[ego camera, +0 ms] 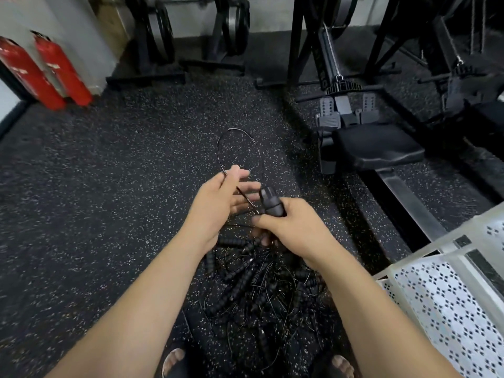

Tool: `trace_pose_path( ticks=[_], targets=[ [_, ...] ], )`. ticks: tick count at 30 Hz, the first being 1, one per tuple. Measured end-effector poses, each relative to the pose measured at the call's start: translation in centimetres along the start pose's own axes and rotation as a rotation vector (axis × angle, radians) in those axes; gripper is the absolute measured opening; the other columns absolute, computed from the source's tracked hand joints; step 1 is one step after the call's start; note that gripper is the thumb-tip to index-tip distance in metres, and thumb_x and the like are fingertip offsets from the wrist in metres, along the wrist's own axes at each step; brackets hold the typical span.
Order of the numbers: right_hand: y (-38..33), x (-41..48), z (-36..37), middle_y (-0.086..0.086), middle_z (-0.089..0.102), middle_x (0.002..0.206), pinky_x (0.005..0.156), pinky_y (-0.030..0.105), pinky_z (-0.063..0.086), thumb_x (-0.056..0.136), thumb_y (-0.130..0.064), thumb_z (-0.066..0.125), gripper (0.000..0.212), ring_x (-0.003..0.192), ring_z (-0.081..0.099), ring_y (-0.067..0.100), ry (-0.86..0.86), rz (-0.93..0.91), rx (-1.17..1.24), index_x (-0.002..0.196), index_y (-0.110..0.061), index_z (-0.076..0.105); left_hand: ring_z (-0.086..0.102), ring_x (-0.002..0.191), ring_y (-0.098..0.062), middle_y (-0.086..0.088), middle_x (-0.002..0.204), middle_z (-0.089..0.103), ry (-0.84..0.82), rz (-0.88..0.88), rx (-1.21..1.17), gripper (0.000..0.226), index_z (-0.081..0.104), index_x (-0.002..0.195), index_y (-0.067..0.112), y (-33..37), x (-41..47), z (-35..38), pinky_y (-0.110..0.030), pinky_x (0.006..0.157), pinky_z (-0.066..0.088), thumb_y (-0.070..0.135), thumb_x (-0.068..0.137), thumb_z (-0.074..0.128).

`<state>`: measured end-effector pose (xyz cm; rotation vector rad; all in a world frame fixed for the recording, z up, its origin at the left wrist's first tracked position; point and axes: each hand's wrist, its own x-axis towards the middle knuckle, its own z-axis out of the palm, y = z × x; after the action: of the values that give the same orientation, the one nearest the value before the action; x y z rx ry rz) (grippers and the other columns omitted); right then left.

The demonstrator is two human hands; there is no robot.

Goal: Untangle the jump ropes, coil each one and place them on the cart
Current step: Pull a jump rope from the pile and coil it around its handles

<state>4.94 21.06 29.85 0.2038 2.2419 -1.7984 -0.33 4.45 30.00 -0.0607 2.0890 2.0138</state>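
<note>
A tangled heap of black jump ropes [261,290] with ribbed handles lies on the speckled floor between my feet. My right hand [294,227] grips a black rope handle [268,201] above the heap. Its thin cord [237,132] arcs forward in a loop and comes back to my left hand [221,203]. The left hand's fingers are spread and nearly straight, with the cord running across the palm and out by the thumb. The white perforated cart [450,301] stands at the lower right.
A rowing machine with a black seat [379,145] stands to the right, close to the cart. Two red fire extinguishers [43,72] lean at the far left wall. Black weight racks [161,42] line the back. Open rubber floor [109,173] spreads to the left.
</note>
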Motion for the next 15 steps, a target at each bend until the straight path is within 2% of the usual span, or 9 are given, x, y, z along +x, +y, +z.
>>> trace_pose_path(
  ticks=[3, 5, 8, 9, 10, 11, 12, 13, 15],
  targets=[
    [-1.6, -0.4, -1.1, 0.023, 0.079, 0.09, 0.064, 0.035, 0.052, 0.099, -0.007, 0.074, 0.014, 0.061, 0.062, 0.023, -0.016, -0.047, 0.191, 0.113, -0.011, 0.074, 0.075, 0.096, -0.022, -0.002, 0.106, 0.081, -0.135, -0.107, -0.065, 0.073, 0.071, 0.127, 0.019, -1.4, 0.0, 0.4, -0.044, 0.093, 0.055, 0.07, 0.108, 0.021],
    [-2.6, -0.4, -2.0, 0.02, 0.079, 0.09, 0.061, 0.031, 0.054, 0.098, -0.008, 0.076, 0.008, 0.059, 0.061, 0.021, 0.035, -0.07, 0.306, 0.102, -0.01, 0.069, 0.075, 0.1, -0.022, 0.002, 0.097, 0.078, -0.26, -0.146, 0.021, 0.073, 0.075, 0.105, 0.026, -2.5, -0.4, 1.5, -0.046, 0.097, 0.057, 0.075, 0.103, 0.022],
    [-3.5, -0.4, -3.7, 0.015, 0.078, 0.088, 0.054, 0.027, 0.053, 0.098, -0.009, 0.076, 0.01, 0.057, 0.058, 0.016, 0.122, -0.066, 0.531, 0.097, -0.012, 0.066, 0.076, 0.076, -0.007, 0.006, 0.08, 0.078, -0.336, -0.338, -0.005, 0.065, 0.082, 0.086, 0.026, -4.3, -0.5, 3.2, -0.03, 0.073, 0.053, 0.064, 0.104, 0.033],
    [-3.7, -0.3, -4.2, 0.013, 0.077, 0.087, 0.053, 0.025, 0.052, 0.098, -0.009, 0.075, 0.01, 0.058, 0.057, 0.014, 0.144, -0.07, 0.585, 0.098, -0.012, 0.066, 0.075, 0.08, -0.004, 0.007, 0.086, 0.081, -0.382, -0.345, 0.067, 0.058, 0.082, 0.096, 0.024, -4.8, -0.8, 3.2, -0.027, 0.076, 0.053, 0.056, 0.109, 0.036],
    [-3.7, -0.2, -4.6, 0.012, 0.076, 0.087, 0.053, 0.023, 0.05, 0.098, -0.009, 0.075, 0.01, 0.058, 0.056, 0.013, 0.165, -0.079, 0.634, 0.099, -0.012, 0.065, 0.075, 0.096, -0.003, 0.01, 0.103, 0.082, -0.448, -0.304, 0.182, 0.048, 0.079, 0.112, 0.025, -5.1, -1.4, 2.9, -0.026, 0.088, 0.054, 0.055, 0.111, 0.041],
    [-3.6, -0.1, -5.0, 0.011, 0.076, 0.087, 0.054, 0.022, 0.049, 0.099, -0.009, 0.073, 0.01, 0.058, 0.055, 0.012, 0.186, -0.085, 0.681, 0.101, -0.011, 0.064, 0.071, 0.112, -0.002, 0.015, 0.122, 0.078, -0.502, -0.22, 0.367, 0.044, 0.074, 0.128, 0.03, -5.7, -1.8, 2.4, -0.028, 0.102, 0.052, 0.059, 0.108, 0.048],
    [-3.5, 0.0, -5.4, 0.01, 0.075, 0.086, 0.054, 0.022, 0.048, 0.099, -0.008, 0.072, 0.011, 0.058, 0.055, 0.012, 0.206, -0.088, 0.722, 0.103, -0.011, 0.062, 0.067, 0.115, 0.001, 0.018, 0.131, 0.074, -0.545, -0.113, 0.561, 0.045, 0.07, 0.135, 0.034, -6.2, -2.1, 1.8, -0.027, 0.106, 0.049, 0.062, 0.105, 0.054],
    [-3.4, 0.2, -5.6, 0.011, 0.074, 0.087, 0.054, 0.022, 0.047, 0.1, -0.008, 0.071, 0.011, 0.059, 0.054, 0.012, 0.228, -0.085, 0.752, 0.103, -0.011, 0.061, 0.066, 0.104, 0.004, 0.016, 0.128, 0.075, -0.539, -0.057, 0.702, 0.039, 0.07, 0.132, 0.036, -6.8, -2.2, 1.3, -0.024, 0.098, 0.051, 0.061, 0.105, 0.056],
    [-3.0, 0.5, -6.0, 0.013, 0.075, 0.092, 0.056, 0.023, 0.047, 0.1, -0.007, 0.07, 0.008, 0.061, 0.055, 0.013, 0.26, -0.068, 0.787, 0.1, -0.011, 0.063, 0.06, 0.07, -0.006, 0.008, 0.095, 0.076, -0.49, -0.015, 0.828, 0.026, 0.071, 0.109, 0.036, -6.7, -2.2, 1.1, -0.027, 0.071, 0.05, 0.056, 0.107, 0.054]
  ],
)
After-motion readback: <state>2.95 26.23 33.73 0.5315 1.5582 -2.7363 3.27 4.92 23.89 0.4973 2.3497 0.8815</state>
